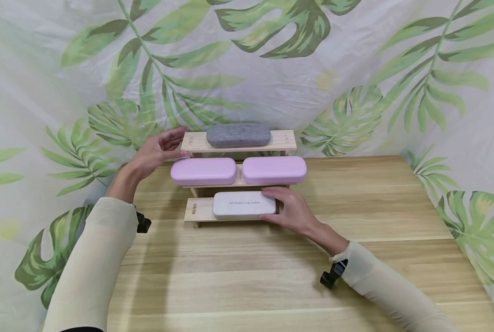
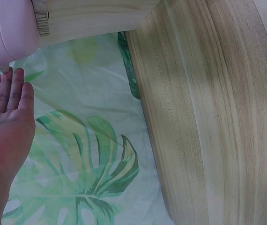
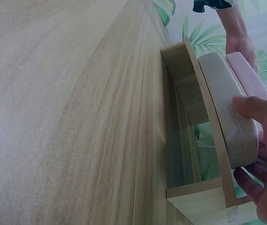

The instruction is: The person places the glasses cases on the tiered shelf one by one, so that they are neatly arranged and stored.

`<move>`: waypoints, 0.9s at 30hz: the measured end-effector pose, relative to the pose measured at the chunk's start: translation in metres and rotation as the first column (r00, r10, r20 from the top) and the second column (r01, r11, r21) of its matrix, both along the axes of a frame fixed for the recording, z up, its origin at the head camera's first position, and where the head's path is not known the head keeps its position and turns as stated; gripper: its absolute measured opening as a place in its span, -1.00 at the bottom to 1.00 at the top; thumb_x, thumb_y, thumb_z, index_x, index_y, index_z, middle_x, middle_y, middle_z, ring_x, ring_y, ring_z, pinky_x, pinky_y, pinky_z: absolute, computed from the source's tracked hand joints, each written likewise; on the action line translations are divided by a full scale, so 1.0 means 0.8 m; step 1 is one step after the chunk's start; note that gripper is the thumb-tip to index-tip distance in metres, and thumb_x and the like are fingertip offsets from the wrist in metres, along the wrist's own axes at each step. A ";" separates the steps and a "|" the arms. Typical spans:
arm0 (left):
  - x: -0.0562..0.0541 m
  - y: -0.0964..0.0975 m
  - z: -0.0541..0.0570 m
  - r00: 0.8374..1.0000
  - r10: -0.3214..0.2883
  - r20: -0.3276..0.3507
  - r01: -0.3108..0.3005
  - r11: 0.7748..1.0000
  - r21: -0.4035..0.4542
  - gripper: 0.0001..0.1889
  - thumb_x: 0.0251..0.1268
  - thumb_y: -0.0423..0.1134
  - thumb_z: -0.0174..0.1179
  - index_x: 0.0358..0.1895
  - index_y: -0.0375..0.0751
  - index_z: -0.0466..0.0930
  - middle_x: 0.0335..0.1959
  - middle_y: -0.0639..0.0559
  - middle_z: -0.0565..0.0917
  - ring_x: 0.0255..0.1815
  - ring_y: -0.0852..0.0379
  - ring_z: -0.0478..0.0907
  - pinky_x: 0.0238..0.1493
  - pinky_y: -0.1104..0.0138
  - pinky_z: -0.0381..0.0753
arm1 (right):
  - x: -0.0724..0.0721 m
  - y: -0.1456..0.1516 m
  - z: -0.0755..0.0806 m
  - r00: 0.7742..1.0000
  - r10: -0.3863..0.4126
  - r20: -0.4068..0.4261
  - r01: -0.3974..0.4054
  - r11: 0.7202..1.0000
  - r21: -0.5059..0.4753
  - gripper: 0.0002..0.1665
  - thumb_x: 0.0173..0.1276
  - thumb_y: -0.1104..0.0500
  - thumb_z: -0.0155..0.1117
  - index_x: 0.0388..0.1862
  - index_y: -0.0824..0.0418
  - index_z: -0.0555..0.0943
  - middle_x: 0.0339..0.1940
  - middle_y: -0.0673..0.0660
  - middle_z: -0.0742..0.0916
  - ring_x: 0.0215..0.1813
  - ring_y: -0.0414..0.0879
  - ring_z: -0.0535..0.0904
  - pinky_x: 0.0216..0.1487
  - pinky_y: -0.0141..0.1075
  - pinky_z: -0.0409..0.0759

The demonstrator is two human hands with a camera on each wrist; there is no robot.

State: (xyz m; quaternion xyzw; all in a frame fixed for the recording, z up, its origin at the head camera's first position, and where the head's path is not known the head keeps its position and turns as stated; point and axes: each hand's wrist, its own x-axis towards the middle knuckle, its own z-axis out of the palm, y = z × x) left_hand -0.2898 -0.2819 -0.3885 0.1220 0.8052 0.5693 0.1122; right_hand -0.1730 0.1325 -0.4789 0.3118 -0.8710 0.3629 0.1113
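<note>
A white glasses case with printed lettering lies lengthwise on the lowest tier of a wooden stepped rack. My right hand grips its right end, thumb on the front side and fingers behind; the right wrist view shows the thumb against the case's side. At the left end of the top tier is my left hand, fingers extended; whether it touches the rack is unclear. Two pink glasses cases sit side by side on the middle tier. A grey glasses case rests on top.
The rack stands near the back edge of a wood-grain table. Behind and beside the table hangs a leaf-patterned cloth. Dark wrist cameras are worn at both sleeves.
</note>
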 end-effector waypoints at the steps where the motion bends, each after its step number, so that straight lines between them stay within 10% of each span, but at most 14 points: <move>1: 0.000 0.000 0.000 1.000 0.000 0.000 0.000 1.000 -0.002 -0.17 0.45 -0.28 0.41 0.69 -0.07 0.21 0.67 -0.10 0.30 0.67 -0.05 0.23 0.68 0.09 0.25 | 0.000 0.000 0.000 1.000 0.000 0.001 0.000 1.000 -0.001 -0.18 0.02 0.02 0.82 0.26 0.29 0.73 0.23 0.20 0.78 0.32 0.12 0.68 0.47 -0.06 0.58; 15: 0.005 -0.002 0.000 1.000 0.007 -0.001 -0.007 1.000 0.010 -0.17 0.46 -0.32 0.40 0.70 -0.12 0.19 0.67 -0.13 0.28 0.68 -0.06 0.22 0.70 0.07 0.20 | -0.002 -0.002 -0.004 1.000 0.025 -0.005 -0.025 1.000 -0.013 -0.24 0.05 0.01 0.80 0.21 0.28 0.76 0.25 0.21 0.77 0.33 0.13 0.67 0.47 -0.05 0.58; 27: 0.019 -0.002 -0.001 0.998 0.007 -0.059 -0.011 0.997 -0.076 -0.23 0.55 -0.12 0.33 0.70 -0.05 0.19 0.67 -0.10 0.29 0.68 -0.06 0.21 0.66 0.12 0.29 | 0.022 0.065 0.006 0.990 0.047 -0.135 -0.034 0.995 0.093 -0.28 0.10 0.00 0.76 0.20 0.29 0.76 0.23 0.21 0.78 0.27 0.15 0.71 0.31 0.06 0.70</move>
